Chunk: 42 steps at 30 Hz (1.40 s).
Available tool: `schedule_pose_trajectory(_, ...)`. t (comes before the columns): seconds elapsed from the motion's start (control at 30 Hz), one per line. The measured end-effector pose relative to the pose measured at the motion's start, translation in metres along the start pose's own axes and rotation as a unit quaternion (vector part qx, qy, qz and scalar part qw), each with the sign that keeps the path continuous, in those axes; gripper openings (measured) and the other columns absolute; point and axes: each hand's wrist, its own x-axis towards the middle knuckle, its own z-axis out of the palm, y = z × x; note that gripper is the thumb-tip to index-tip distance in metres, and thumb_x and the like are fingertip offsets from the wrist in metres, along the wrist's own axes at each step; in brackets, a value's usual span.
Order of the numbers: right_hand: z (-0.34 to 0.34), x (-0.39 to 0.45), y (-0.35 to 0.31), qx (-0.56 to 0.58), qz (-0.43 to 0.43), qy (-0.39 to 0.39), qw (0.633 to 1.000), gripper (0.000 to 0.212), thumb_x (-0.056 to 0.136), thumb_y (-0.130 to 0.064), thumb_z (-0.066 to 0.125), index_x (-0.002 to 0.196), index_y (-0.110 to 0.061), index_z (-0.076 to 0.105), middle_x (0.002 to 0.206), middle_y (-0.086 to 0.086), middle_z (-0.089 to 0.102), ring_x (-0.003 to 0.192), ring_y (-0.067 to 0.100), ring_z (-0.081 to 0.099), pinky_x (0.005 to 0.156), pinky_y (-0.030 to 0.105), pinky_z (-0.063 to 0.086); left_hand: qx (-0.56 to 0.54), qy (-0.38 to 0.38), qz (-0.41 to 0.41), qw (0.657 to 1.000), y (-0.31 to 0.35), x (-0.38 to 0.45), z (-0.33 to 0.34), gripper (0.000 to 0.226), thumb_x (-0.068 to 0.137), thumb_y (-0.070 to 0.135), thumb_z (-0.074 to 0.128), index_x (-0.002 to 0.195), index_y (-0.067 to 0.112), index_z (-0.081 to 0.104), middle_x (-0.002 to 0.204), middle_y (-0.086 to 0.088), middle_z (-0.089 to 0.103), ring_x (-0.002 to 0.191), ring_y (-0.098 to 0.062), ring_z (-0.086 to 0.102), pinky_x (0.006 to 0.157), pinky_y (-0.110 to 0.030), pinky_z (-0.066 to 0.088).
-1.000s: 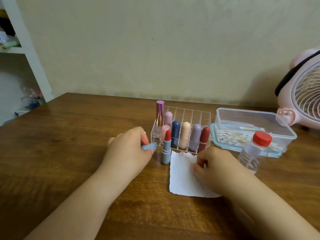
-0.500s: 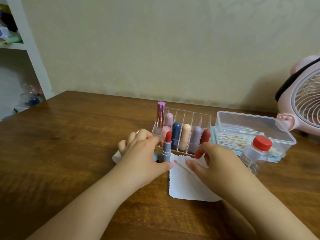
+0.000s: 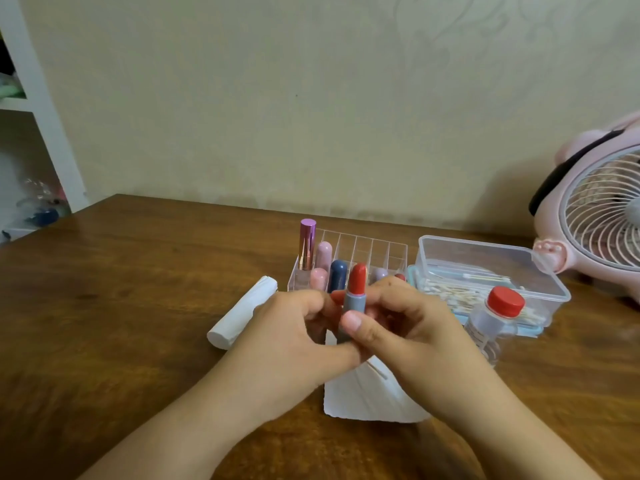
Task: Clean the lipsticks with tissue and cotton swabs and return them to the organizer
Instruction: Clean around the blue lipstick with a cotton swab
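Head: organizer behind held lipstick.

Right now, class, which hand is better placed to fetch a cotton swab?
Right, probably. The right hand is nearer the swab container; the left hand also grips the open red lipstick and could steady it.

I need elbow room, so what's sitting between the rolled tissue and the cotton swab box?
In the head view, the clear organizer with lipsticks lies between the rolled tissue and the swab box.

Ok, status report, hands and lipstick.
Both hands, left and right, grip the uncapped red lipstick in its grey tube, upright over the white tissue sheet. Nothing obstructing.
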Motion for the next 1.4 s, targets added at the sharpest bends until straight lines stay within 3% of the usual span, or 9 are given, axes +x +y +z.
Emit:
schedule_pose_trajectory(0.13,-0.005,-0.002,0.000,0.138,-0.007,-0.018,0.990,0.031,0.077,-0.044,0.064,0.090,-0.017,0.075,0.092,0.022,0.060,0.096,0.040,0.055,0.086,0.045,0.052,-0.182,-0.079,0.009,0.980,-0.007,0.004,-0.001,0.028,0.063,0.032,0.085,0.086,0.020,0.076,0.082,0.013,0.071,0.086,0.006,0.061,0.079,-0.024,0.053)
schedule_pose_trajectory(0.27,-0.009,-0.004,-0.008,0.228,0.014,-0.059,0.972,0.028,0.082,-0.032,0.061,0.092,-0.009,0.073,0.084,0.019,0.065,0.079,0.025,0.062,0.074,0.021,0.053,-0.248,-0.176,0.031,0.952,-0.010,0.004,-0.004,0.030,0.068,0.045,0.080,0.090,0.026,0.076,0.087,0.007,0.071,0.091,-0.005,0.064,0.082,-0.018,0.047)
schedule_pose_trajectory(0.4,-0.012,-0.005,-0.016,0.283,0.042,-0.083,0.955,0.027,0.079,-0.036,0.059,0.087,-0.016,0.074,0.068,0.002,0.065,0.055,0.011,0.055,0.060,0.018,0.048,-0.284,-0.274,0.040,0.918,-0.009,0.001,-0.007,0.041,0.078,0.059,0.062,0.090,0.021,0.073,0.095,0.003,0.066,0.112,-0.017,0.056,0.101,-0.027,0.038)
schedule_pose_trajectory(0.5,-0.012,-0.003,-0.015,0.286,0.034,-0.068,0.955,0.027,0.085,-0.033,0.064,0.092,-0.008,0.072,0.071,0.007,0.065,0.057,0.015,0.056,0.060,0.022,0.050,-0.297,-0.253,0.019,0.921,-0.009,0.002,-0.005,0.053,0.072,0.062,0.067,0.106,0.021,0.070,0.096,0.002,0.067,0.101,-0.010,0.059,0.098,-0.032,0.039)
schedule_pose_trajectory(0.63,-0.011,-0.004,-0.012,0.263,0.022,-0.027,0.964,0.019,0.088,-0.024,0.061,0.091,-0.010,0.073,0.081,0.016,0.066,0.075,0.031,0.062,0.070,0.025,0.055,-0.304,-0.184,0.002,0.935,-0.010,0.003,-0.001,0.088,0.048,0.057,0.084,0.118,0.011,0.059,0.088,0.001,0.070,0.085,-0.007,0.064,0.081,-0.021,0.049)
schedule_pose_trajectory(0.93,-0.009,-0.007,-0.015,0.323,0.001,-0.098,0.942,0.030,0.086,-0.036,0.060,0.095,-0.009,0.068,0.063,0.005,0.065,0.050,0.016,0.058,0.071,0.024,0.051,-0.366,-0.315,0.028,0.875,-0.007,0.000,-0.009,0.046,0.082,0.038,0.067,0.114,0.005,0.062,0.083,-0.003,0.066,0.082,-0.011,0.061,0.080,-0.019,0.046)
schedule_pose_trajectory(1.1,-0.008,-0.004,-0.014,0.251,0.016,-0.013,0.968,0.021,0.087,-0.026,0.061,0.092,-0.009,0.073,0.074,0.010,0.065,0.060,0.016,0.059,0.055,0.023,0.052,-0.297,-0.205,0.029,0.932,-0.008,0.003,-0.003,0.054,0.070,0.056,0.072,0.110,0.020,0.069,0.094,-0.003,0.070,0.093,-0.016,0.063,0.086,-0.025,0.047)
schedule_pose_trajectory(1.23,-0.002,-0.004,-0.015,0.229,0.009,0.014,0.973,0.019,0.083,-0.028,0.062,0.090,-0.016,0.074,0.083,0.021,0.062,0.065,0.018,0.062,0.061,0.022,0.055,-0.279,-0.130,0.019,0.951,-0.006,0.004,0.002,0.041,0.074,0.031,0.076,0.105,0.008,0.063,0.078,-0.001,0.071,0.076,-0.009,0.065,0.069,-0.019,0.051)
schedule_pose_trajectory(1.4,-0.003,-0.005,-0.015,0.294,0.002,-0.044,0.955,0.023,0.091,-0.026,0.060,0.094,-0.004,0.068,0.063,0.014,0.061,0.049,0.020,0.060,0.060,0.031,0.055,-0.303,-0.211,0.062,0.927,-0.007,0.002,-0.001,0.046,0.079,0.042,0.069,0.105,0.004,0.063,0.073,0.000,0.064,0.070,-0.009,0.059,0.065,-0.018,0.047)
